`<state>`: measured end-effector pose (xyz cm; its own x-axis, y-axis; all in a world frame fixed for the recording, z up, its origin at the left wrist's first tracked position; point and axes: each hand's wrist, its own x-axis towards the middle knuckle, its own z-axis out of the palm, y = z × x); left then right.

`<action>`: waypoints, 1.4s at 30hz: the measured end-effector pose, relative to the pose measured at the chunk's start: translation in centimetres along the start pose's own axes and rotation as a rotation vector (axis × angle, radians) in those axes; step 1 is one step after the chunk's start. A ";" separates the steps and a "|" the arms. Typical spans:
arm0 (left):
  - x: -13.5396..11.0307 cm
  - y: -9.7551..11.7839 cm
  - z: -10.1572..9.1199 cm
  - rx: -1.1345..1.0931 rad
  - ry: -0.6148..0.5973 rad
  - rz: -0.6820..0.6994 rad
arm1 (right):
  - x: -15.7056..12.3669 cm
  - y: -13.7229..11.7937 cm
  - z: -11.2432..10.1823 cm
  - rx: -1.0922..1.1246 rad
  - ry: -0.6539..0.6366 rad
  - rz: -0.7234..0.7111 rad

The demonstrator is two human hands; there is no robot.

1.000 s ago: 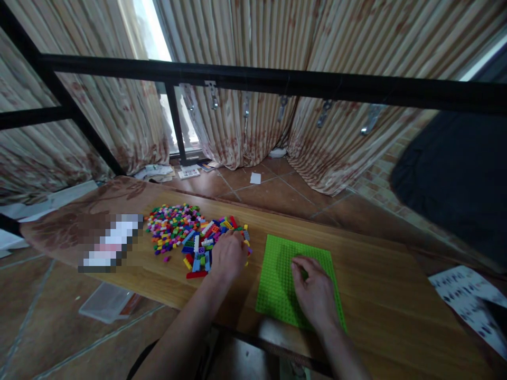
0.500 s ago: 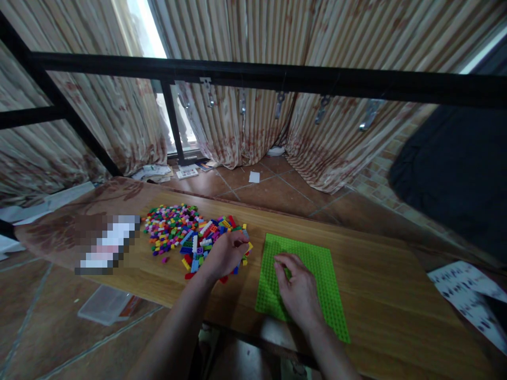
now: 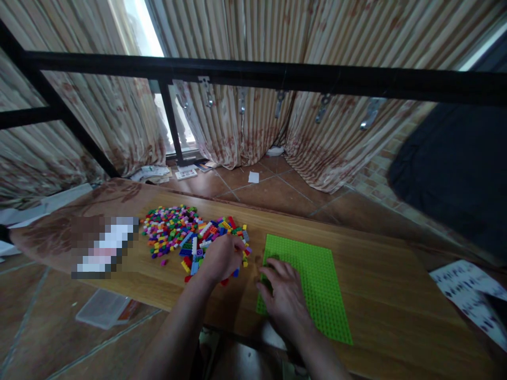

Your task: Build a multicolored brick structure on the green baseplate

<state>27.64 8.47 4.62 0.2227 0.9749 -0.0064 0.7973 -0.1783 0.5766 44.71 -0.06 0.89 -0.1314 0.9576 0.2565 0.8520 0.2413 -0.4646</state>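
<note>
Above the right side of a pile of larger toy bricks (image 3: 195, 247), my left hand (image 3: 225, 257) bends over with its fingers curled together. A yellow brick and a few others show close to its fingertips; whether one is between them is hidden. My right hand (image 3: 284, 289) hovers over the left edge of a green studded baseplate (image 3: 322, 295). Its thumb and fingers are apart, curved toward the left, and no brick shows in them. The visible part of the baseplate has no bricks on it.
A heap of small mixed bricks (image 3: 168, 227) lies left of the larger ones on the wooden table (image 3: 380, 295). A blurred-out phone-like object (image 3: 106, 248) rests at the left end. A clear plastic box (image 3: 103, 307) sits on the floor, and a black rail crosses behind.
My right hand has moved left toward the baseplate's left edge, and its fingers have spread. My left hand has shifted slightly left and down, with its fingers turned down toward the bricks.
</note>
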 end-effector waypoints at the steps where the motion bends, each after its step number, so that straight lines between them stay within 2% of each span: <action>1: 0.0 0.1 0.0 0.006 -0.003 -0.008 | -0.1 0.0 -0.1 -0.009 -0.006 0.000; 6: 0.0 0.7 -0.2 0.022 -0.021 -0.033 | -0.7 0.8 -0.6 -0.037 -0.004 0.027; 11: 0.3 0.5 0.3 -0.033 0.039 -0.035 | -1.1 1.8 -0.6 -0.052 0.016 0.023; 18: 0.8 -0.2 -1.0 -0.165 0.267 -0.163 | 0.0 2.3 0.2 0.022 0.105 0.026; 21: 1.0 -1.1 -1.8 -0.299 0.394 -0.209 | 1.4 2.6 0.6 0.093 0.156 0.032; 24: 1.1 -1.8 -2.4 -0.483 0.470 -0.271 | 3.5 2.5 1.0 0.153 0.168 0.032; 28: 1.3 -2.3 -2.8 -0.655 0.508 -0.319 | 6.2 1.6 1.8 0.160 0.147 0.009; 33: 1.7 -2.7 -2.9 -0.769 0.534 -0.306 | 8.7 0.8 2.9 0.152 0.075 -0.022; 42: 1.9 -3.1 -3.4 -0.894 0.508 -0.266 | 10.2 0.8 4.0 0.066 -0.050 -0.113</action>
<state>23.64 11.31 5.57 -0.3238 0.9461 0.0021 0.0375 0.0106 0.9992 42.07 10.53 -0.23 -0.2508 0.9300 0.2688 0.7953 0.3563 -0.4904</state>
